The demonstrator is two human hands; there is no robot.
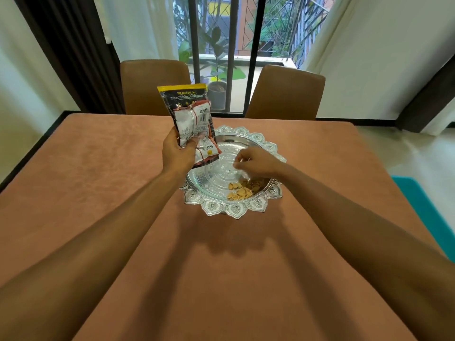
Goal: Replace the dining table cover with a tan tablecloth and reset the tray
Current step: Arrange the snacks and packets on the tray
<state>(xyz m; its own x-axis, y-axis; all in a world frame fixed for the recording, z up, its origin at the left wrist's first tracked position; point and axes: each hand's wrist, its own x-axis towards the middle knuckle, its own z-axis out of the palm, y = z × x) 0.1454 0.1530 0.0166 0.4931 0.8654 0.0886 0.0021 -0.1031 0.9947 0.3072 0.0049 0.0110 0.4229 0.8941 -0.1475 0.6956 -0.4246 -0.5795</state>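
Observation:
A tan tablecloth (98,183) covers the whole dining table. An ornate silver tray (236,209) with a scalloped rim stands in the middle of it. Several pistachio shells (242,189) lie in the tray's near right part. My left hand (178,153) grips a black, white and red snack packet (190,119), held upright over the tray's left edge. Over the tray's centre hovers my right hand (256,162), its fingers curled together; whether they pinch anything is too small to tell.
Two brown chairs (152,84) (285,92) stand at the table's far side, before a barred glass door with plants outside. A teal mat (428,212) lies on the floor to the right. Curtains hang at both sides.

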